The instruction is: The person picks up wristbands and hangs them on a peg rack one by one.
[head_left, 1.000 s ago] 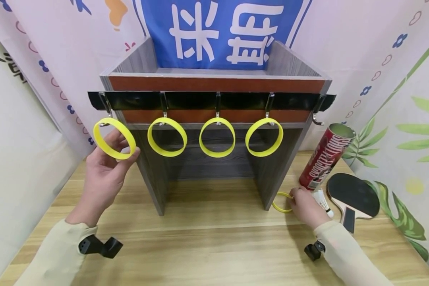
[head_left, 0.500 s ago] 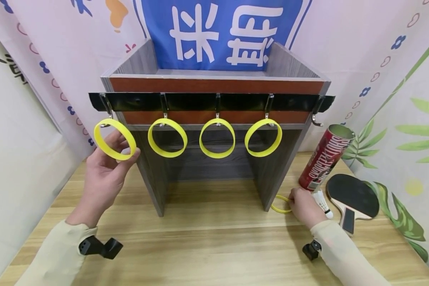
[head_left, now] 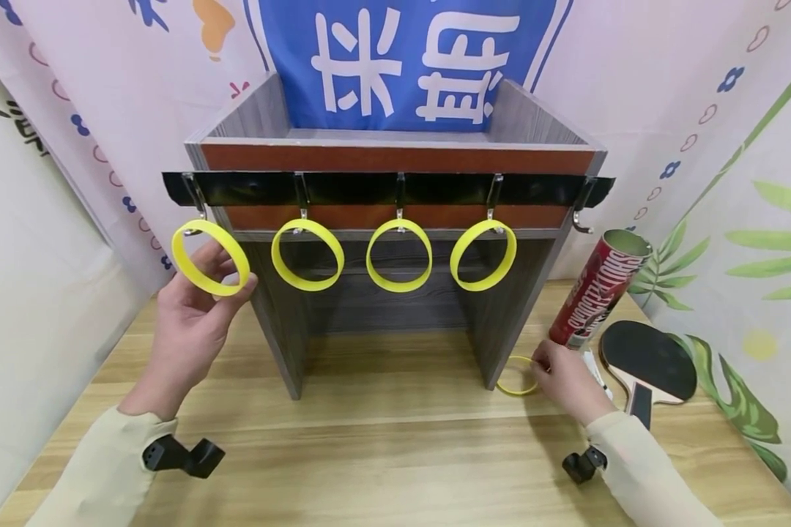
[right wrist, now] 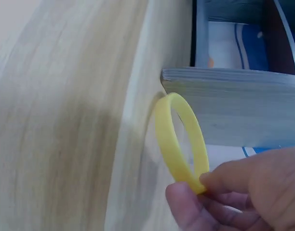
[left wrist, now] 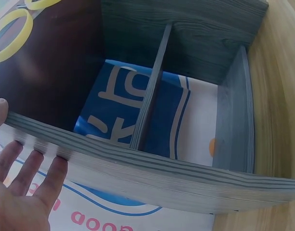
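Yellow silicone wristbands hang from the hooks on a black strip (head_left: 350, 188) across the front of a grey wooden shelf unit (head_left: 395, 157). My left hand (head_left: 194, 318) is behind the leftmost hanging wristband (head_left: 179, 258). In the left wrist view its fingertips (left wrist: 58, 166) rest against the unit's outer side panel. Low at the right, my right hand (head_left: 570, 380) pinches another yellow wristband (right wrist: 167, 137) between thumb and finger. That band is tilted at the tabletop, close to the foot of the unit's right side panel. The rightmost hook (head_left: 581, 222) bears no band.
A red shuttlecock tube (head_left: 596, 289) stands right of the unit. A table tennis bat (head_left: 649, 359) lies beside it, black face up. A white shuttlecock (head_left: 592, 364) is mostly hidden behind my right hand. Patterned cloth hangs behind and at both sides.
My right hand has shifted slightly, and the wristband it pinches has changed tilt; more of the shuttlecock is now covered. My left hand and the hanging wristbands have stayed in place.
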`<action>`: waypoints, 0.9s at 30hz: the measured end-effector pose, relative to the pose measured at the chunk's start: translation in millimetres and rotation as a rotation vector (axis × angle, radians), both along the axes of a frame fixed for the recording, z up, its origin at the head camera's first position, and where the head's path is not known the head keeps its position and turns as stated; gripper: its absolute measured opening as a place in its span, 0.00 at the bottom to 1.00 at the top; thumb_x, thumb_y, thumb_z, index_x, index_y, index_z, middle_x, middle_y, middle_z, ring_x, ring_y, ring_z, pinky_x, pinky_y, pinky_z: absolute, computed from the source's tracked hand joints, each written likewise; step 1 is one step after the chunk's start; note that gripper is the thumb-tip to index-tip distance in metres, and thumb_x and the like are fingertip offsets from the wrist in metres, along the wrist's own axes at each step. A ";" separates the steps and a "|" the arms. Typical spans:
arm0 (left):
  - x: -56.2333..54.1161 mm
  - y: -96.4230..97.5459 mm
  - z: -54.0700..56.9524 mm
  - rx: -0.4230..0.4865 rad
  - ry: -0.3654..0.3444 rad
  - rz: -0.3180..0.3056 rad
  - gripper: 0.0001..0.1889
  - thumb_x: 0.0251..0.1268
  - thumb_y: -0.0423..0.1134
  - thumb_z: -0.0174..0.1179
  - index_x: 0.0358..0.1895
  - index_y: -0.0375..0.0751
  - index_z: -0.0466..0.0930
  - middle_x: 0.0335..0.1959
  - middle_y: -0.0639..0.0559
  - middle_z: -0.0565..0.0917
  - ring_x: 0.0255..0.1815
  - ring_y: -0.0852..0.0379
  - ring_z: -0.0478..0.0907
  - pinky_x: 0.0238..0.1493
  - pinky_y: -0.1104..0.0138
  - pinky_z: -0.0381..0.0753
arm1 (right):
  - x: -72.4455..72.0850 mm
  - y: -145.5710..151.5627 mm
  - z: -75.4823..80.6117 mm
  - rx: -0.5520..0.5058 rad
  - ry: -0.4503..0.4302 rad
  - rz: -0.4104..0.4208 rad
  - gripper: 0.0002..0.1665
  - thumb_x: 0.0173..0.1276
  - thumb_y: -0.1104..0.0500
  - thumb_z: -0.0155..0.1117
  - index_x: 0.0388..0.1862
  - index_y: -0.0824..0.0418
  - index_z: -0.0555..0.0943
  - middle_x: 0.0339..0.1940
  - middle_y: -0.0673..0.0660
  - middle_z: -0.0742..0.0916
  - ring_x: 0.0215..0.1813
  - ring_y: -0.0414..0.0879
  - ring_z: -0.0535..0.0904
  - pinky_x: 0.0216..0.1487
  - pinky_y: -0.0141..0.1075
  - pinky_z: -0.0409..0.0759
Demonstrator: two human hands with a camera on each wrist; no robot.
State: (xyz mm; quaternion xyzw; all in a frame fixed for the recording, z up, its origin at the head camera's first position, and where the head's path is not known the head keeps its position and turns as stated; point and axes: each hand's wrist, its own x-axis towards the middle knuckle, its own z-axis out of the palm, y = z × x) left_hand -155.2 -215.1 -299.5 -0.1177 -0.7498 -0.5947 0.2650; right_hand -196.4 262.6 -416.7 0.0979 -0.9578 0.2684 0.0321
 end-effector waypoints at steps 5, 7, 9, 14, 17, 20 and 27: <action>-0.5 0.2 0.0 -0.013 0.002 0.001 0.27 0.72 0.25 0.62 0.72 0.43 0.76 0.54 0.59 0.82 0.58 0.60 0.79 0.56 0.82 0.83 | 5.6 5.2 4.0 -0.088 -0.045 0.014 0.06 0.75 0.66 0.63 0.44 0.70 0.82 0.33 0.61 0.89 0.28 0.42 0.84 0.28 0.31 0.82; -0.7 0.4 0.3 -0.013 0.006 0.004 0.27 0.71 0.24 0.62 0.72 0.42 0.76 0.54 0.59 0.82 0.58 0.60 0.79 0.55 0.82 0.83 | 8.6 7.1 6.4 -0.116 -0.054 0.021 0.08 0.76 0.66 0.63 0.45 0.71 0.83 0.35 0.63 0.90 0.28 0.41 0.84 0.28 0.30 0.83; -0.8 0.4 0.3 -0.012 0.009 0.003 0.27 0.71 0.24 0.62 0.72 0.42 0.76 0.54 0.59 0.82 0.58 0.60 0.79 0.55 0.82 0.83 | 11.5 9.5 8.2 -0.153 -0.061 0.025 0.09 0.76 0.66 0.62 0.47 0.73 0.83 0.35 0.64 0.89 0.28 0.40 0.84 0.29 0.30 0.84; -0.9 0.9 0.0 -0.022 0.001 0.004 0.27 0.72 0.25 0.62 0.72 0.43 0.76 0.54 0.60 0.81 0.58 0.60 0.79 0.56 0.82 0.82 | 18.2 18.5 14.7 -0.275 -0.077 0.012 0.11 0.78 0.66 0.61 0.50 0.76 0.81 0.39 0.68 0.89 0.30 0.38 0.87 0.33 0.32 0.89; -1.3 1.3 -0.2 -0.017 0.000 -0.002 0.27 0.72 0.25 0.62 0.72 0.44 0.76 0.54 0.60 0.81 0.58 0.60 0.78 0.56 0.82 0.82 | 20.8 23.9 19.5 -0.346 -0.050 -0.012 0.13 0.78 0.66 0.61 0.52 0.77 0.80 0.40 0.69 0.89 0.31 0.36 0.87 0.35 0.32 0.90; -1.5 1.3 -0.4 -0.004 0.002 -0.010 0.27 0.72 0.25 0.62 0.72 0.43 0.76 0.54 0.60 0.82 0.58 0.60 0.78 0.56 0.82 0.83 | 22.9 28.2 24.7 -0.385 0.028 -0.047 0.12 0.78 0.66 0.62 0.52 0.76 0.81 0.39 0.65 0.90 0.31 0.34 0.87 0.35 0.31 0.90; 0.4 0.7 -0.2 0.003 -0.008 -0.014 0.27 0.73 0.26 0.62 0.73 0.44 0.75 0.54 0.59 0.82 0.58 0.61 0.79 0.55 0.82 0.83 | 28.5 34.4 49.7 -0.569 0.187 -0.128 0.14 0.80 0.61 0.62 0.54 0.72 0.81 0.33 0.35 0.89 0.30 0.32 0.88 0.36 0.27 0.89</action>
